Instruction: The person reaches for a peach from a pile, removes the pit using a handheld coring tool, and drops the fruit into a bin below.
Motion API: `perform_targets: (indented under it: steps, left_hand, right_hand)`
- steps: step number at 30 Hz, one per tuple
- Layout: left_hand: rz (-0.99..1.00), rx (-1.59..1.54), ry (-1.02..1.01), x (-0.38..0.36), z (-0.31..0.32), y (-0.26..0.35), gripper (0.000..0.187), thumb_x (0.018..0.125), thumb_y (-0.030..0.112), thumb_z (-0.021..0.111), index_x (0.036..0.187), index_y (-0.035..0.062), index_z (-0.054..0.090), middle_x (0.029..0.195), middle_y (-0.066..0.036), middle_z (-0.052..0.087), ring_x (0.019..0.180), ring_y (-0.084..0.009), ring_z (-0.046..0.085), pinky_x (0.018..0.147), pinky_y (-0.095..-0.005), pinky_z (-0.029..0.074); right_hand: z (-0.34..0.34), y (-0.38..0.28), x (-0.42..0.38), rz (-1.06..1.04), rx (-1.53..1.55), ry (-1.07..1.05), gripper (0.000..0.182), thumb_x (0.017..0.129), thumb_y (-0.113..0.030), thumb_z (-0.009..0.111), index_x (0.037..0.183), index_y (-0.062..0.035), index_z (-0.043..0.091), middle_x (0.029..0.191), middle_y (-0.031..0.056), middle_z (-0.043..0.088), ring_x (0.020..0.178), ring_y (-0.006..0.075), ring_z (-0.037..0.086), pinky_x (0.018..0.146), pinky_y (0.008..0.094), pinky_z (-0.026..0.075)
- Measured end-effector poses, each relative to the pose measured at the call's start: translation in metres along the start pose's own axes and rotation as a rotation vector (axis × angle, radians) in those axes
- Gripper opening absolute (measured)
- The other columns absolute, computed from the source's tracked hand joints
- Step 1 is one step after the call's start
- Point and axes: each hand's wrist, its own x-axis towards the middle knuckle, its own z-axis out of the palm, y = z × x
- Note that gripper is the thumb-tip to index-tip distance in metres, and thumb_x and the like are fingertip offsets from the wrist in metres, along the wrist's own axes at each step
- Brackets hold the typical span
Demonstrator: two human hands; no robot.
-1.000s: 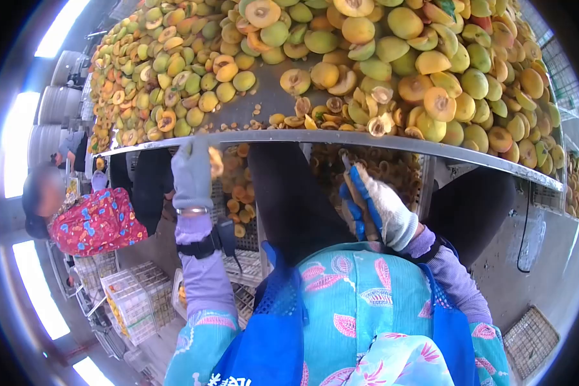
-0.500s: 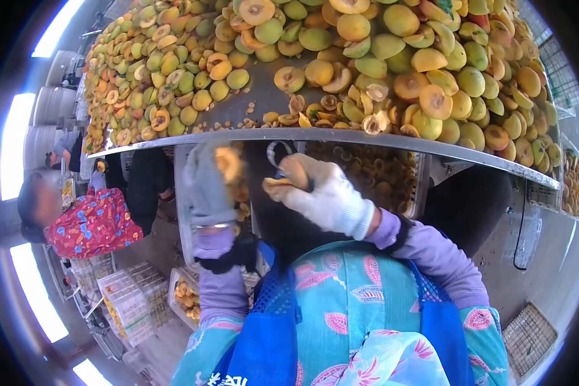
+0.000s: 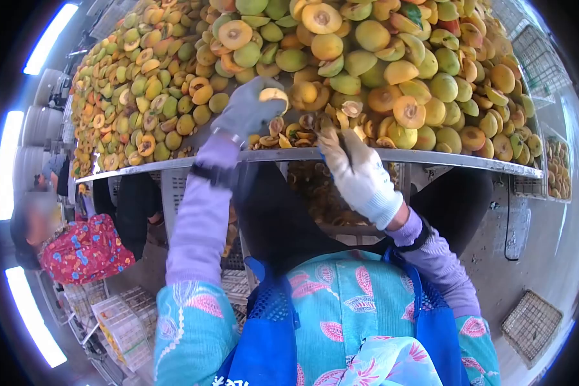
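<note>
My left hand [image 3: 248, 108], in a grey glove, is over the near part of the table, its fingers closed on a yellow peach half [image 3: 275, 96]. My right hand [image 3: 361, 177], in a white glove with stained fingertips, reaches over the metal table edge. Its fingers point down at a small heap of peach scraps [image 3: 292, 130]. A sliver of blue shows along its fingers; what they hold is hidden. Around both hands lie many halved peaches [image 3: 409, 112], green to orange, several with the brown centre facing up.
The table's metal rim [image 3: 283, 155] runs between me and the fruit. Below it, between my legs, a crate [image 3: 321, 193] holds brownish scraps. At left sits another person in a red patterned garment [image 3: 87, 248]. An openwork crate [image 3: 531, 325] lies on the floor at right.
Both hands have moved forward, from before my lap to over the table. The fruit piece and metal ring seen at my right hand no longer show. My left hand still holds a peach half.
</note>
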Motion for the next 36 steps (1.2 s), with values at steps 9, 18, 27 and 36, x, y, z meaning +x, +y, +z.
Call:
perform_targets:
  steps: [9, 18, 27, 36]
  left_hand:
    - [0.256, -0.524, 0.187, -0.077, 0.063, 0.005, 0.031, 0.100, 0.025, 0.051, 0.112, -0.0015, 0.061, 0.095, -0.010, 0.066, 0.086, -0.0160, 0.062, 0.078, -0.0280, 0.051]
    - [0.185, -0.684, 0.177, -0.073, 0.057, 0.023, 0.044, 0.098, 0.036, 0.048, 0.100, -0.0050, 0.064, 0.090, -0.013, 0.067, 0.078, -0.0201, 0.063, 0.077, -0.0300, 0.052]
    - [0.206, -0.679, 0.481, -0.086, 0.074, 0.073, 0.029, 0.098, 0.022, 0.050, 0.092, -0.0024, 0.066, 0.087, -0.010, 0.067, 0.075, -0.0171, 0.063, 0.069, -0.0300, 0.051]
    - [0.750, -0.178, -0.415, -0.023, 0.031, 0.044, 0.031, 0.090, 0.030, 0.056, 0.091, 0.0000, 0.064, 0.084, -0.008, 0.064, 0.076, -0.0180, 0.063, 0.069, -0.0297, 0.050]
  right_hand:
    - [0.012, -0.003, 0.007, 0.052, -0.186, -0.242, 0.040, 0.100, -0.038, 0.045, 0.097, 0.0004, 0.054, 0.071, 0.0263, 0.061, 0.071, 0.0460, 0.061, 0.061, 0.0507, 0.048]
    - [0.003, -0.003, 0.006, 0.025, -0.129, -0.342, 0.042, 0.100, -0.038, 0.045, 0.098, 0.0029, 0.056, 0.076, 0.0257, 0.062, 0.075, 0.0430, 0.062, 0.065, 0.0469, 0.048]
    - [0.038, 0.009, -0.017, 0.231, 0.342, -0.129, 0.044, 0.102, -0.036, 0.043, 0.110, 0.0045, 0.058, 0.083, 0.0160, 0.063, 0.081, 0.0271, 0.060, 0.075, 0.0356, 0.047]
    - [0.031, 0.000, -0.019, 0.702, 1.629, -0.563, 0.047, 0.092, -0.061, 0.050, 0.087, -0.0137, 0.050, 0.053, -0.0028, 0.038, 0.038, 0.0107, 0.035, 0.041, 0.0268, 0.033]
